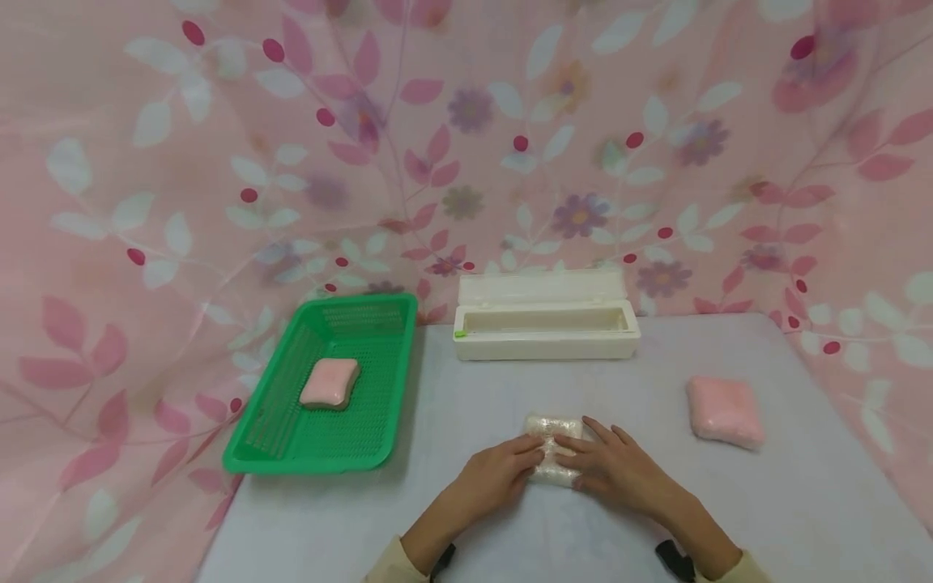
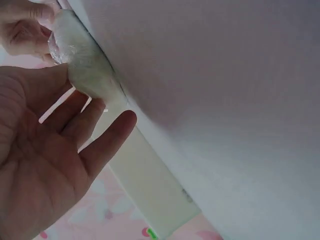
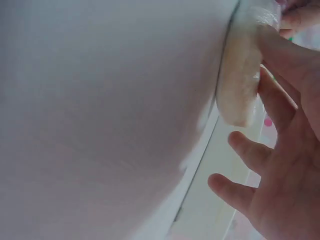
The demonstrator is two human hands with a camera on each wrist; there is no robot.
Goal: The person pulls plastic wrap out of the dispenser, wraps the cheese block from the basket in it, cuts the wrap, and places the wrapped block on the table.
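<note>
A flat, pale bar of soap (image 1: 552,474) wrapped in shiny clear film lies on the white table in front of the body. From its left side my left hand (image 1: 490,478) touches it, fingertips on its top and edge. My right hand (image 1: 619,471) reaches in from the opposite side, fingers spread, some fingertips pressing the film. The left wrist view shows the bar's wrapped end (image 2: 87,62) against the left fingers, little finger stretched out free. In the right wrist view, the bar's side (image 3: 240,75) shows, with two right fingers standing off it.
Behind the bar stands a long white box (image 1: 547,348) with its lid raised. To the left, a green basket (image 1: 397,389) holds one pink bar (image 1: 330,382). Another pink bar (image 1: 725,411) lies on the table (image 1: 802,502) at right. A floral curtain (image 1: 466,162) hangs behind.
</note>
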